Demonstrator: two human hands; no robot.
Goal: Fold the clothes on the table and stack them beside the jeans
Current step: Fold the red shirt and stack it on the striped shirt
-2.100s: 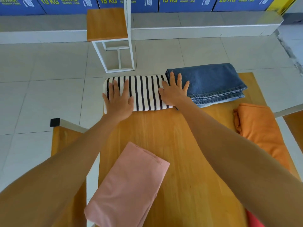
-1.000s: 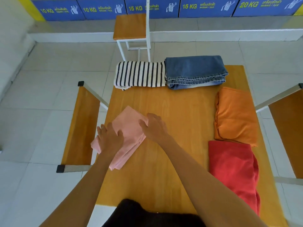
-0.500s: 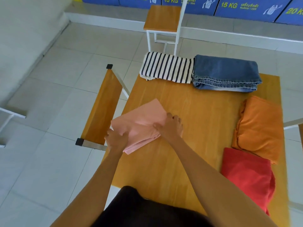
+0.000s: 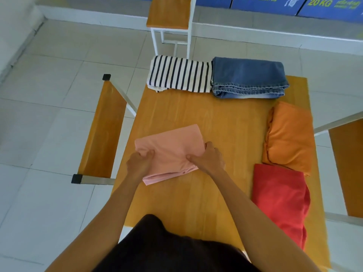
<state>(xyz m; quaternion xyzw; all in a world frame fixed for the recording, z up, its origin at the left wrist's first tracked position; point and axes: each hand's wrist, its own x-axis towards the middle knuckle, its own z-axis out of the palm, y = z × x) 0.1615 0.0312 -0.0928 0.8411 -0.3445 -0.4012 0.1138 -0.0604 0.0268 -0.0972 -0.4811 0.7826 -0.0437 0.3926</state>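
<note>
Evidently light and limp, the folded pink garment point(image 4: 172, 148), well short of the jeans point(image 4: 248, 77), is pinched at its near corners by the left hand point(image 4: 139, 163) and right hand point(image 4: 208, 158), best lifted with support underneath.

Clothes spread over a table point(image 4: 216, 122) with benches at either side.

At the far edge the striped top point(image 4: 179, 74) lies left of the jeans point(image 4: 248, 75), the two touching. Along the right side one folded garment point(image 4: 289, 137) sits behind another point(image 4: 280, 199), their edges meeting. Near the left edge lies a third folded garment point(image 4: 172, 148), with the left hand point(image 4: 138, 165) and right hand point(image 4: 209, 159) on its near part. A bench point(image 4: 103, 130) stands left of the table, another bench point(image 4: 347, 165) right, a stool point(image 4: 170, 13) beyond.
</note>
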